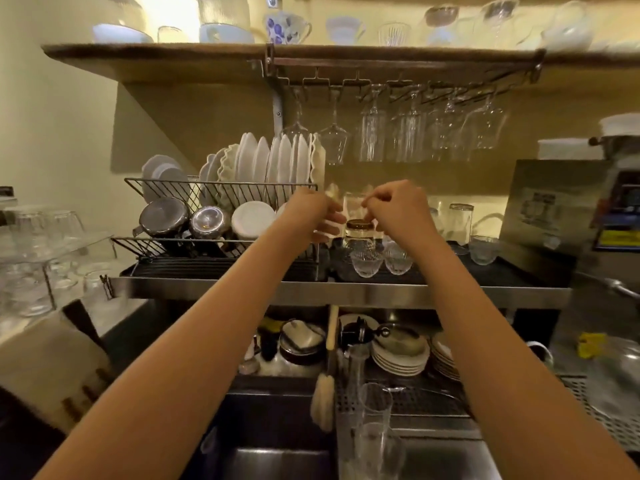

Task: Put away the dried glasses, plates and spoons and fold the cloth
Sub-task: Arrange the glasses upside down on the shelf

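Note:
My left hand and my right hand are stretched out over the steel shelf, meeting above a small glass jar with a gold rim. The left hand is closed around a pale, blurred spoon-like thing that sticks up from it. My right hand's fingertips are pinched together just above the jar; what is between them is too blurred to see. White plates stand in the wire dish rack to the left. A beige striped cloth lies at the lower left.
Stemmed glasses hang from the rail under the wooden shelf. Small cut-glass bowls sit in front of the jar. Below, the sink holds stacked plates, a bottle brush and tall glasses. More glasses crowd the left counter.

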